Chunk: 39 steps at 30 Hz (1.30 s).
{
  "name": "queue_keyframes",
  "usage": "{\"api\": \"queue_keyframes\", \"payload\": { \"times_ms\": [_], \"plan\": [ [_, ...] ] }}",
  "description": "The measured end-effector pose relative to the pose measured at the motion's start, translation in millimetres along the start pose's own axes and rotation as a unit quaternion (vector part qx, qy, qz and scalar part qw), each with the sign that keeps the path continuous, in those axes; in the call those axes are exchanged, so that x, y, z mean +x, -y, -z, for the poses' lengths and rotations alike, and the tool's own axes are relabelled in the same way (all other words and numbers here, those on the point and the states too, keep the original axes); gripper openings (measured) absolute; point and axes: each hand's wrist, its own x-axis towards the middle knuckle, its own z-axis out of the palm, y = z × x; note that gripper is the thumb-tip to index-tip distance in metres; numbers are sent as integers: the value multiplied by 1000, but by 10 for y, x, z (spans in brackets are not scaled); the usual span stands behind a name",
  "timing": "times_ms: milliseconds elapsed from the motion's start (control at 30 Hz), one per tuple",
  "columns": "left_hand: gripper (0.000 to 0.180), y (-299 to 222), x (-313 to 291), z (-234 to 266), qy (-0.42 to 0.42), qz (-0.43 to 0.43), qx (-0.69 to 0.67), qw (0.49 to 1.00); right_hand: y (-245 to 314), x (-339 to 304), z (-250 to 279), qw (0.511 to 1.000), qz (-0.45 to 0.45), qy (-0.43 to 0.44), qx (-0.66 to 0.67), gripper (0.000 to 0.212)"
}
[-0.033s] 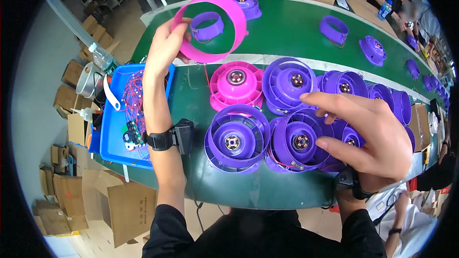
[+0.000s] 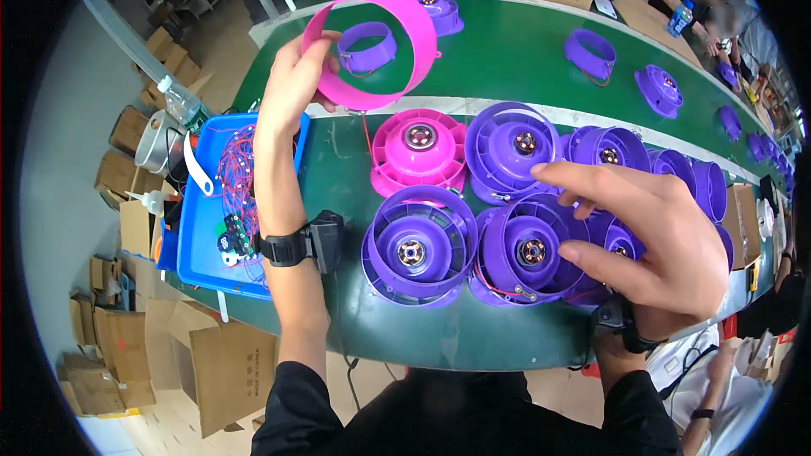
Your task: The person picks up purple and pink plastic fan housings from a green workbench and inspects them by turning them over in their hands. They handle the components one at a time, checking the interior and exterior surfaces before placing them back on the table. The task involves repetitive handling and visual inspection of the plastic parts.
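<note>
A pink plastic ring [image 2: 420, 42] with small tabs is held up by my left hand [image 2: 296, 76], its fingers closed on the left rim. A red wire hangs from the ring's bottom. Below it, a pink fan housing [image 2: 420, 137] with a round metal centre sits on the table. My right hand [image 2: 650, 232] hovers over several purple fan housings, fingers apart and nothing between them. Nearest to its fingertips are a purple housing [image 2: 494, 160] at the back and one with a ring on it [image 2: 498, 257] in front. Another ring-topped purple housing [image 2: 380, 274] stands to the left.
On the left lies a blue tray [image 2: 196, 262] with red wires [image 2: 241, 156] and a white curved tool [image 2: 196, 167]. Past a pale strip, a green surface [image 2: 507, 42] carries a purple ring [image 2: 589, 55] and more housings. Cardboard boxes [image 2: 228, 371] stand lower left. People work at far right.
The pink ring has turned very slightly in my left hand. My right hand stays where it was. At lower right, another person's arm has shifted.
</note>
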Motion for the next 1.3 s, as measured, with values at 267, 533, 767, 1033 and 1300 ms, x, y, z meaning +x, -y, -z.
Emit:
{"api": "queue_keyframes", "payload": {
  "times_ms": [267,533,767,1033,1300],
  "plan": [
    [41,-153,-63,167,-169,-111,-9,979,12,-39,-13,1000,-12,-19,10,58],
    [43,-153,-49,203,-205,-115,22,972,35,1,10,999,-32,17,10,58],
    [20,-328,-136,439,-372,-204,123,897,77,21,-42,999,-39,19,16,58],
    [24,-641,-457,245,-79,-192,-1,978,68,80,-93,997,-1,-77,9,75],
    [40,-986,-847,-279,29,-308,91,947,218,207,-181,947,-53,-266,172,98]
  ]
}}
